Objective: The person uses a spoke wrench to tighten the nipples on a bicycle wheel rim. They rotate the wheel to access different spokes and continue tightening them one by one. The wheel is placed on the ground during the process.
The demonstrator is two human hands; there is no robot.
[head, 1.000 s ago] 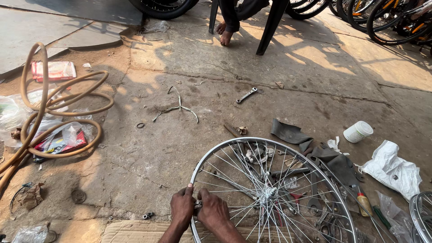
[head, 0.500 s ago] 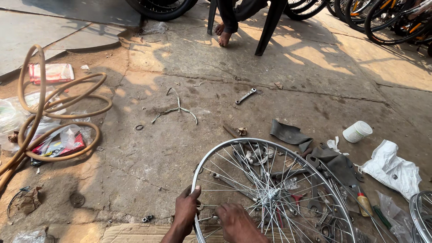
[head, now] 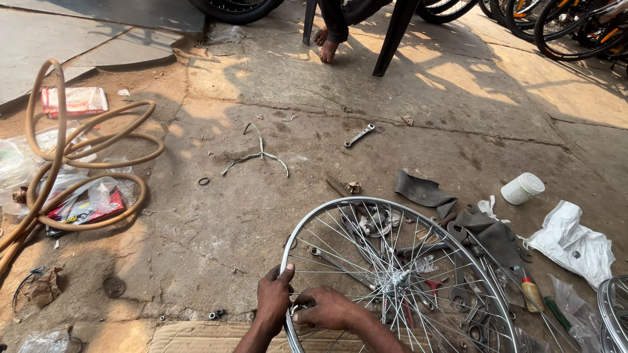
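A silver spoked bicycle wheel rim (head: 340, 208) lies flat on the concrete at the bottom centre, its hub (head: 394, 282) in the middle. My left hand (head: 273, 299) grips the rim's near-left edge, thumb over the top. My right hand (head: 324, 308) sits just inside the rim beside it, fingertips pinched on something small at the base of a spoke; what it is stays hidden. Tools and dark rubber pieces (head: 425, 191) lie under and beyond the wheel.
A coiled tan hose (head: 78, 170) lies at the left over plastic packets. A wrench (head: 360, 135), a bent wire (head: 258, 155), a white tub (head: 522, 188), a white bag (head: 575, 243) and cardboard (head: 209, 336) lie around. A seated person's foot (head: 327, 49) and chair legs stand behind.
My right hand has moved from the rim's edge to inside the wheel, closing on a spoke end beside my left hand. The left hand stays on the rim.
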